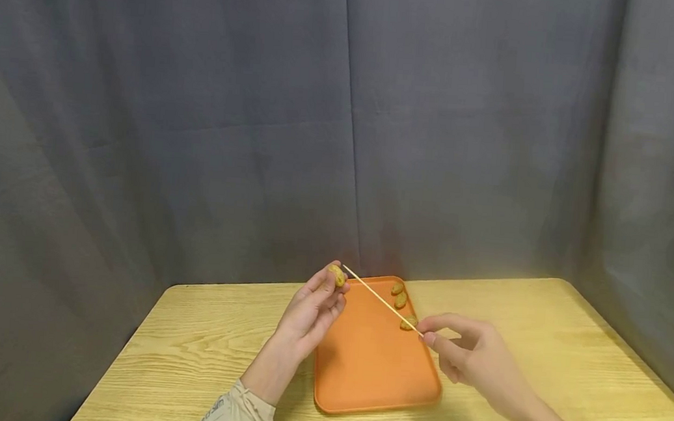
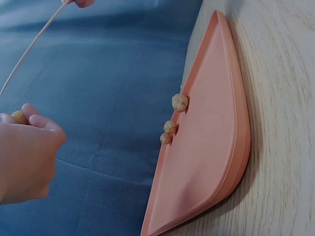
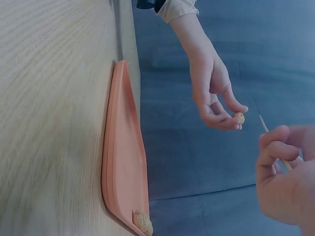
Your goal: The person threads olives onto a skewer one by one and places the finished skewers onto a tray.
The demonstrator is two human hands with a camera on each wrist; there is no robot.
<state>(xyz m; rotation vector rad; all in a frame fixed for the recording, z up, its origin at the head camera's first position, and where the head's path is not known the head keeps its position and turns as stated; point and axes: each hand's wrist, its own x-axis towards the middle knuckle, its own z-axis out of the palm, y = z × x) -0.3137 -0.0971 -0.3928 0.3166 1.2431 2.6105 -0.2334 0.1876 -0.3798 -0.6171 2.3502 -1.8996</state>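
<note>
My left hand [image 1: 310, 313] pinches a small yellow-brown oval piece [image 1: 337, 276] between thumb and fingertips, raised over the far left of the orange tray [image 1: 369, 369]. With thumb and fingertips, my right hand [image 1: 473, 357] grips the near end of a thin wooden skewer [image 1: 380, 298]. The skewer slants up and left over the tray, its far tip close to the held piece. In the right wrist view a narrow gap separates the skewer tip [image 3: 262, 118] from the piece [image 3: 239, 117].
Along the tray's right rim lie three similar oval pieces, a far one [image 1: 397, 288], a second [image 1: 400, 300] right beside it and a nearer one [image 1: 408, 322]. The tray sits on a wood-grain table [image 1: 215, 352]. Grey curtains [image 1: 260, 133] hang behind and at both sides.
</note>
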